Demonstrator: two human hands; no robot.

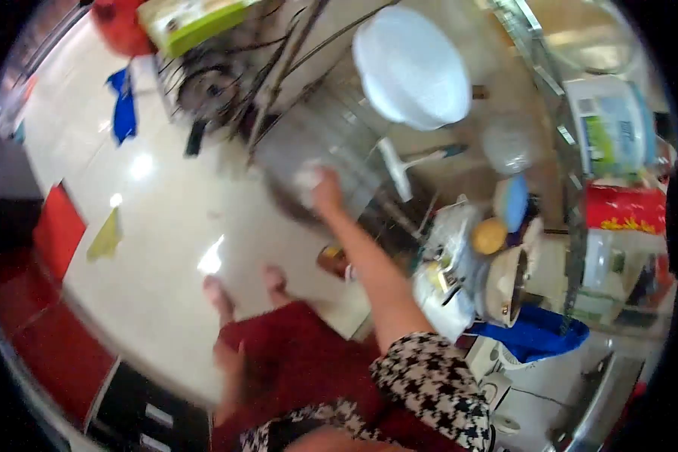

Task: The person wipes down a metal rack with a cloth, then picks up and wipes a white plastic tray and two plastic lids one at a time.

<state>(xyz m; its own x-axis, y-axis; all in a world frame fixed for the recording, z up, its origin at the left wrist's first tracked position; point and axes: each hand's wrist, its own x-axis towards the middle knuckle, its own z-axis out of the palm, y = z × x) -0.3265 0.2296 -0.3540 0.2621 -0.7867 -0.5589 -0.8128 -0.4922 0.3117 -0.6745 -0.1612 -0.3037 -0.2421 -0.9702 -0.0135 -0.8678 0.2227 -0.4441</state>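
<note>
My right hand [326, 197] reaches forward, its fingers closed on a small white wad [306, 178] that looks like a wiping cloth, blurred by motion. The wad lies against a shiny grey panel [282, 154] with a dark lower edge. My left hand [230, 361] hangs low beside the dark red apron [301, 354], its fingers smeared by motion. To the right of the panel lies a white squeegee [397, 167] with a dark-tipped handle.
White plastic basins [414, 68] stand beyond the panel. A cluttered metal rack [569, 135] runs along the right, with a pot [502, 286] and a blue cloth [535, 335] nearby. A black pan [207, 94] and a blue scrap [123, 105] are at upper left, over glossy floor tiles [158, 218].
</note>
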